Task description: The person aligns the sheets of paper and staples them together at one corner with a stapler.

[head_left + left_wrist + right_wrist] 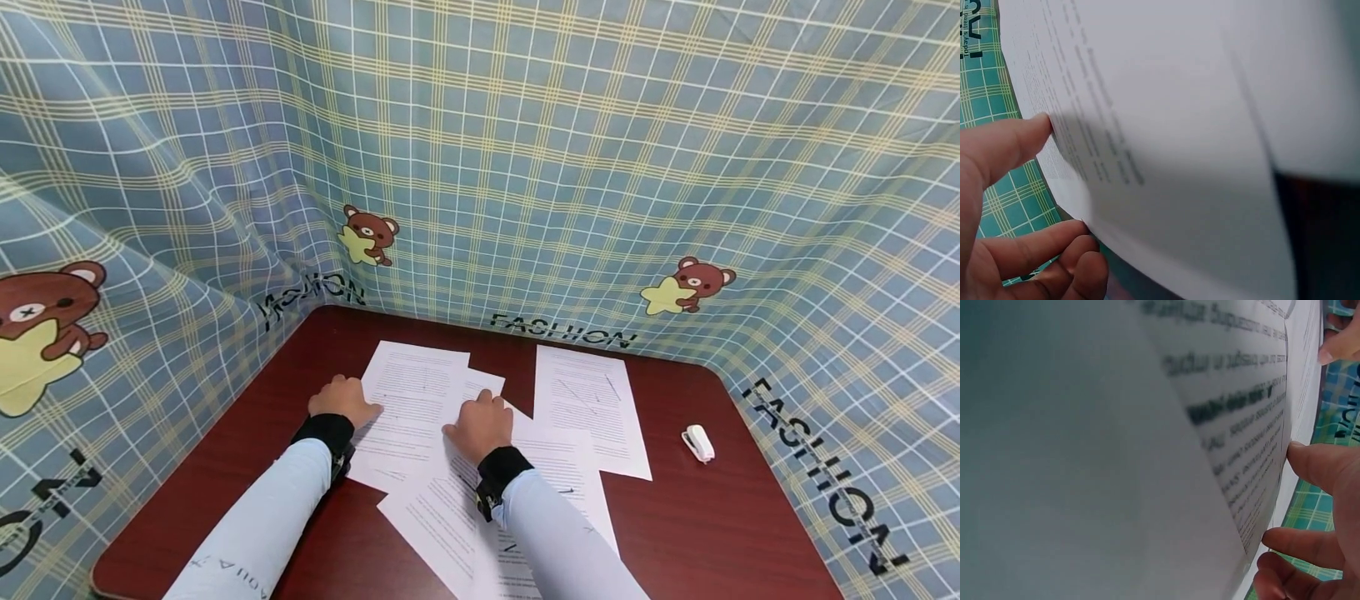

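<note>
Several printed paper sheets lie on the dark red table. My left hand [342, 402] is at the left edge of the upper-left sheet [412, 392]. In the left wrist view its thumb [1029, 134] touches the page, while the other fingers bend near the sheet's edge. My right hand [482, 427] rests over the overlapping middle sheets [431, 512]. The right wrist view has its thumb [1310, 459] and index finger [1297, 545] stretched out, tips touching paper, with the remaining fingers curled. Both hands appear to press rather than pinch, with thumb and fingertips apart.
A separate printed sheet [585, 408] with pen strokes lies at the back right. Further right sits a small white stapler [698, 443]. Plaid curtain fabric [480, 167] encloses the table's [720, 517] back and sides.
</note>
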A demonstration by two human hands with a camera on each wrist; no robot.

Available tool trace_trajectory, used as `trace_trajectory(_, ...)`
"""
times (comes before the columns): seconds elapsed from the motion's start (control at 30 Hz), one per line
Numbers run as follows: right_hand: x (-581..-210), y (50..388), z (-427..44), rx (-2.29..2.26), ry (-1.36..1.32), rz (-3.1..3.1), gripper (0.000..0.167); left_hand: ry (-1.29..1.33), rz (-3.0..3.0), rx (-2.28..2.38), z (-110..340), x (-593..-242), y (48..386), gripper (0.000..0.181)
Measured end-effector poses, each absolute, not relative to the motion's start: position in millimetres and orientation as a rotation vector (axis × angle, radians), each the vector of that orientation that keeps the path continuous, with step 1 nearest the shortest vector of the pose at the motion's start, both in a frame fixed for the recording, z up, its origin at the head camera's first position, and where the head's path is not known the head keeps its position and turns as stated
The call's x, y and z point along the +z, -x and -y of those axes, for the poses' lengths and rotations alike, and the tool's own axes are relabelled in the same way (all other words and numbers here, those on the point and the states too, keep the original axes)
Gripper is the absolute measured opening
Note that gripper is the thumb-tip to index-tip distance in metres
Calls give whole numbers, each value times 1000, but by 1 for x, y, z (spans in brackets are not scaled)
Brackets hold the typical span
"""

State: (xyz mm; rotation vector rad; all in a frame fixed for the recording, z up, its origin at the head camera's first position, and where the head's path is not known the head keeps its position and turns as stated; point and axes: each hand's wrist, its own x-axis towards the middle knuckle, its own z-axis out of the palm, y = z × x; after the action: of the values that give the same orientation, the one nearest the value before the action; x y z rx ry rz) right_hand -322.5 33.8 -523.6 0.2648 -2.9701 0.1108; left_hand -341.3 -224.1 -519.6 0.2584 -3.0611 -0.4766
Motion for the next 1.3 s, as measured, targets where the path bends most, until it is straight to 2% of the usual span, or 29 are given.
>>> trace_trajectory(0.4,-528,325,-29,120,-278,2941,37,-268,3036,-479,220,-520,342,54)
trace_trajectory(0.9,-524,320,-28,134,-274,2974,36,-236,2998,-560,218,-518,338,44)
trace_trajectory(1.3,-528,322,-29,129,-260,2971,39,-341,2857,-840,220,-517,339,78)
